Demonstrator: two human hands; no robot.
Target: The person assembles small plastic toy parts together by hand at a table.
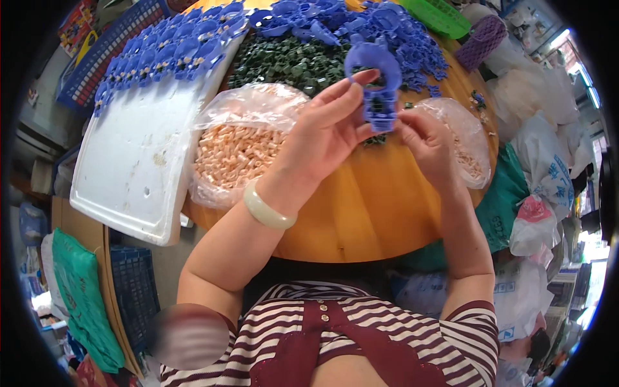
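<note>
Over the round wooden table (354, 213), my left hand (319, 132) holds up a blue plastic part (379, 111), which has a round ring on top and a narrower stepped section below. My right hand (427, 138) is at the lower right edge of that part, thumb and fingertips pinched together; whatever is between them is too small to make out. Behind my hands lies a heap of small dark green pieces (280, 61). To the left, an open clear bag (235, 155) holds many short peach-coloured tubes. Another clear bag (474, 158) with similar pieces sits beside my right wrist.
A white foam board (138, 155) leans over the table's left side, carrying rows of blue parts (171, 51). More loose blue parts (406, 48) are heaped at the back. Green (445, 16) and purple (482, 42) baskets stand at the far right, with plastic bags (545, 161) along that side.
</note>
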